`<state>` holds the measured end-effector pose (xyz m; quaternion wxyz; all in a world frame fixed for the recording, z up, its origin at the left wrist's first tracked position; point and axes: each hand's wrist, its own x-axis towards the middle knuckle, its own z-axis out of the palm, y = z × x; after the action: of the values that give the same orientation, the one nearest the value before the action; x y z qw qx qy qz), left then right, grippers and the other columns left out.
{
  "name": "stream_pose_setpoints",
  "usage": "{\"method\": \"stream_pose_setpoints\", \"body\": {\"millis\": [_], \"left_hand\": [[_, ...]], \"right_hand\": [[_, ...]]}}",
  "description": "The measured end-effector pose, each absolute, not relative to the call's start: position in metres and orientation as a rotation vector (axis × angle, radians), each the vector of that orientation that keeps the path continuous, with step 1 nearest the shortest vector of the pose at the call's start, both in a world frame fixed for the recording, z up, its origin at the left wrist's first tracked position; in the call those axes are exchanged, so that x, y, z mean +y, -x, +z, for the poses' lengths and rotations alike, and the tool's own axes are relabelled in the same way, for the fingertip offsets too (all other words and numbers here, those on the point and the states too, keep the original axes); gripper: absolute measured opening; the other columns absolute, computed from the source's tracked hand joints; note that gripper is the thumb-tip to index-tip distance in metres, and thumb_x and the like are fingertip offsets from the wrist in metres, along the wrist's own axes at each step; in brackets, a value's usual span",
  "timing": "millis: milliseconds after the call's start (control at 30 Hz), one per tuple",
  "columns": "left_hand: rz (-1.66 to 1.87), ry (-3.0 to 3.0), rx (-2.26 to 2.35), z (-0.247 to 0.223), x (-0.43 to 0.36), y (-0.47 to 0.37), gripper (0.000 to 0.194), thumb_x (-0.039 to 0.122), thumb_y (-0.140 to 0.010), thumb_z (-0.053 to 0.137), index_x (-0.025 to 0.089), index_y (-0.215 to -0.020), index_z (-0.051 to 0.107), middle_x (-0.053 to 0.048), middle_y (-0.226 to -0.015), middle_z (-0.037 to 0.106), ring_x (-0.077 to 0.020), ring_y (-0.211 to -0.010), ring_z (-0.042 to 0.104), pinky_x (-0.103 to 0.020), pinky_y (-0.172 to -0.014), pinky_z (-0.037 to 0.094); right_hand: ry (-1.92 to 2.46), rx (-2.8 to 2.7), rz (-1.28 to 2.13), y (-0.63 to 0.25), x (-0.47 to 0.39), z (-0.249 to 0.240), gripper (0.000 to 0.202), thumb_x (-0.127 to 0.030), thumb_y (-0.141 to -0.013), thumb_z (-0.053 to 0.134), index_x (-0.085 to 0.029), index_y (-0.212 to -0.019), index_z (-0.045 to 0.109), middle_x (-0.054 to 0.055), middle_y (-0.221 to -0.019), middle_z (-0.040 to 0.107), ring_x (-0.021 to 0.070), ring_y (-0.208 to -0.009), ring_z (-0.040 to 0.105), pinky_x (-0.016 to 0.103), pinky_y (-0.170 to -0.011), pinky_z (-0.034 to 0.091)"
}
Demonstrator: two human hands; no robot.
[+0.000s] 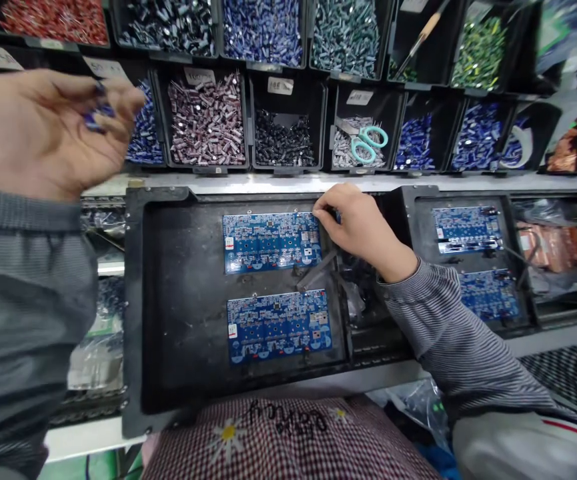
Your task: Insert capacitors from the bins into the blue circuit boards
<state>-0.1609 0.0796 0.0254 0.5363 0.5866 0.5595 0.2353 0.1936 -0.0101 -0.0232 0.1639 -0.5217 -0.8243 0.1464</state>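
My left hand (51, 130) is raised at the upper left, palm up and slightly blurred, in front of the lower row of bins. Its curled fingers hold small blue capacitors (99, 119). My right hand (355, 220) pinches at the top right corner of the upper blue circuit board (271, 241). What sits between those fingertips is too small to make out; a bit of blue shows under the curled fingers. A second blue circuit board (279, 328) lies below the first. Both rest flat in a black tray (181, 300).
Behind the tray, two rows of black bins hold sorted components, among them purple capacitors (207, 120) and black ones (283, 141). Turquoise-handled scissors (368, 143) lie in one bin. To the right, another black tray (418, 200) carries two more boards.
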Motion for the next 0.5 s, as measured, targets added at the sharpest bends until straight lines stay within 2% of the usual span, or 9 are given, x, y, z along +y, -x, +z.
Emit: {"method": "stream_pose_setpoints", "body": {"millis": [33,67,100,167,233,300,433,500], "left_hand": [[0.637,-1.230,1.300,0.030,0.063,0.148,0.050,0.017,-0.097,0.023,0.006,-0.146,0.023,-0.001,-0.144,0.041,-0.0184,-0.131,0.028,-0.028,-0.095,0.029],[0.717,-1.087,1.339,0.033,0.045,0.134,0.046,0.010,-0.093,0.036,0.006,-0.138,0.041,-0.001,-0.134,0.053,-0.0111,-0.120,0.042,-0.019,-0.090,0.034],[0.723,-0.978,1.331,0.034,0.027,0.121,0.039,0.008,-0.089,0.046,0.008,-0.127,0.056,-0.003,-0.123,0.061,-0.0071,-0.104,0.052,-0.014,-0.082,0.039],[0.577,-0.824,1.291,0.033,-0.008,0.098,0.023,0.012,-0.083,0.060,0.010,-0.104,0.070,-0.007,-0.096,0.069,-0.0057,-0.073,0.055,-0.013,-0.060,0.043],[0.412,-0.729,1.195,0.029,-0.038,0.083,0.014,0.019,-0.080,0.069,0.011,-0.091,0.072,-0.006,-0.078,0.066,-0.0047,-0.058,0.050,-0.013,-0.048,0.039],[0.318,-0.668,1.101,0.024,-0.063,0.075,0.014,0.020,-0.078,0.071,0.010,-0.088,0.072,-0.004,-0.070,0.063,-0.0031,-0.054,0.046,-0.012,-0.045,0.035],[0.243,-0.622,0.988,0.016,-0.097,0.075,0.018,0.017,-0.080,0.069,0.009,-0.096,0.071,-0.008,-0.082,0.067,-0.0050,-0.059,0.052,-0.014,-0.050,0.039],[0.217,-0.646,0.961,0.012,-0.110,0.079,0.015,0.021,-0.081,0.068,0.009,-0.089,0.070,-0.008,-0.082,0.067,-0.0059,-0.058,0.053,-0.015,-0.049,0.039]], "right_hand": [[1.484,-2.352,0.401,-0.194,-0.010,-0.025,0.012,-0.018,-0.085,0.052,-0.020,-0.076,0.061,0.005,-0.079,0.061,0.0208,-0.082,0.054,0.038,-0.076,0.046],[1.476,-2.351,0.389,-0.195,-0.009,-0.027,0.012,-0.018,-0.084,0.053,-0.020,-0.076,0.062,0.005,-0.079,0.061,0.0207,-0.082,0.054,0.038,-0.076,0.047],[1.465,-2.347,0.387,-0.196,-0.009,-0.028,0.011,-0.019,-0.084,0.055,-0.020,-0.077,0.063,0.005,-0.079,0.063,0.0206,-0.082,0.056,0.038,-0.077,0.047],[1.444,-2.315,0.394,-0.197,-0.011,-0.027,0.011,-0.021,-0.084,0.057,-0.022,-0.079,0.067,0.004,-0.080,0.066,0.0205,-0.083,0.058,0.039,-0.078,0.048],[1.435,-2.246,0.383,-0.195,-0.020,-0.018,0.011,-0.024,-0.085,0.058,-0.024,-0.085,0.069,0.003,-0.085,0.069,0.0209,-0.085,0.061,0.040,-0.080,0.049],[1.428,-2.167,0.360,-0.188,-0.039,-0.004,0.015,-0.025,-0.087,0.056,-0.026,-0.093,0.069,0.003,-0.090,0.071,0.0214,-0.089,0.063,0.042,-0.083,0.050],[1.309,-2.166,0.494,-0.161,-0.100,0.018,0.021,-0.019,-0.086,0.057,-0.025,-0.102,0.068,0.005,-0.095,0.070,0.0204,-0.092,0.062,0.040,-0.084,0.051],[1.240,-2.202,0.609,-0.147,-0.131,0.016,0.023,-0.015,-0.086,0.055,-0.025,-0.103,0.068,0.005,-0.094,0.069,0.0196,-0.089,0.062,0.040,-0.081,0.052]]}}
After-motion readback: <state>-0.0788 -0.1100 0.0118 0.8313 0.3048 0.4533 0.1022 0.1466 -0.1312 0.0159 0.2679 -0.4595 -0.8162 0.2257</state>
